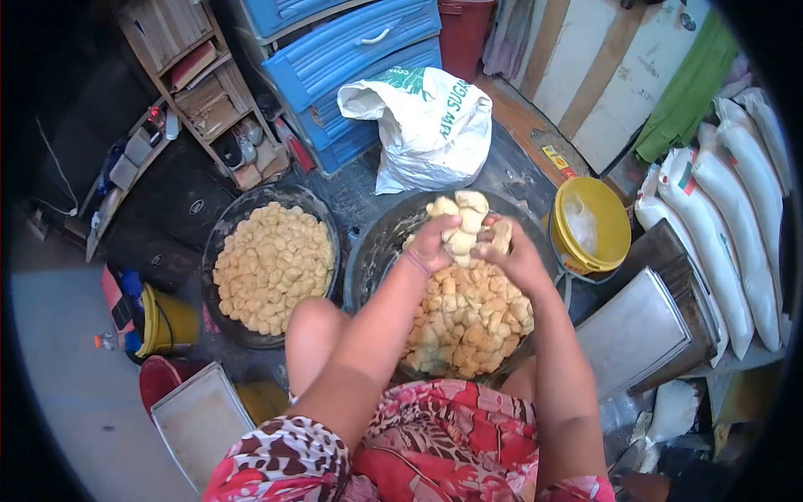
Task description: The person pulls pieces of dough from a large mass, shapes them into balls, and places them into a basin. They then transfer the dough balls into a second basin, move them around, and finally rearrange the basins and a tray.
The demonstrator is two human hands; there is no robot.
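Note:
Over the large dark basin (361,280) between my knees, both hands are raised close together. My left hand (431,244) grips a clump of small bread rolls (462,219), pale golden and stuck to one another. On the other side, my right hand (520,261) has its fingers closed around a bread roll (501,237) at the clump's right edge. Below my hands, a heap of browned bread rolls (468,322) covers much of the basin's inside. The basin's far left inner wall is bare, with pale crumbs on it.
Left of the basin stands a black tub (209,289) full of similar rolls (272,266). A white sugar sack (439,134) sits behind, before blue drawers (355,50). To the right are a yellow bucket (615,219), metal trays (640,330) and stacked full sacks (707,226).

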